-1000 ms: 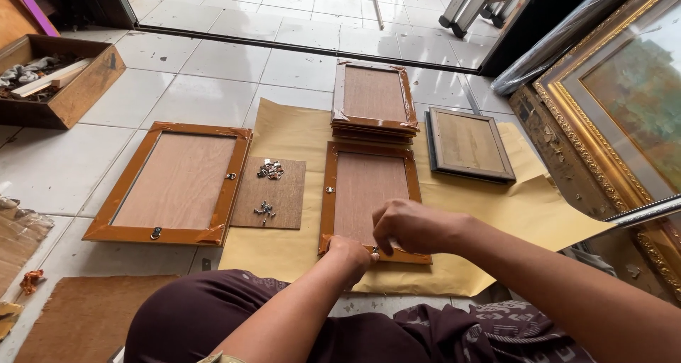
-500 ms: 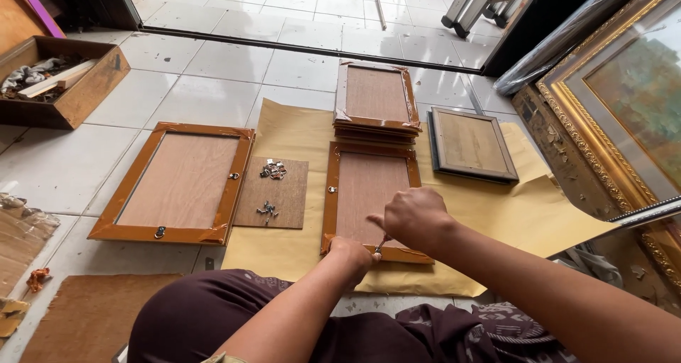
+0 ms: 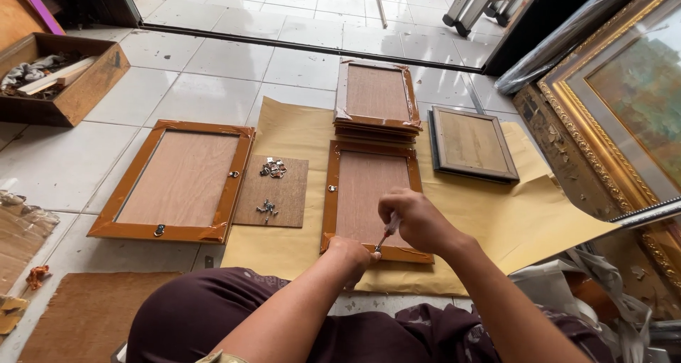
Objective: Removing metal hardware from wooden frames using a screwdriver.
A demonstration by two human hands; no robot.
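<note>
While both hands (image 3: pixel 386 237) meet, a screwdriver (image 3: pixel 386 234), apparently, touches the frame (image 3: pixel 369 196).

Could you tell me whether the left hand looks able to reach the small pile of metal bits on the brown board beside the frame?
Probably yes: the left hand rests on the frame, and nothing stands between it and the metal bits on the brown board.

A person sits on a tiled floor (image 3: pixel 213 79), looking down at a brown picture frame (image 3: pixel 371 193) lying face down on yellow paper (image 3: pixel 511 214). The right hand (image 3: pixel 418 217) grips a screwdriver (image 3: pixel 386 233), tip at the frame's near edge, where the left hand (image 3: pixel 352 251) rests. A stack of frames (image 3: pixel 376 97) lies at the paper's far edge, a larger frame (image 3: pixel 177 182) off its left edge.
</note>
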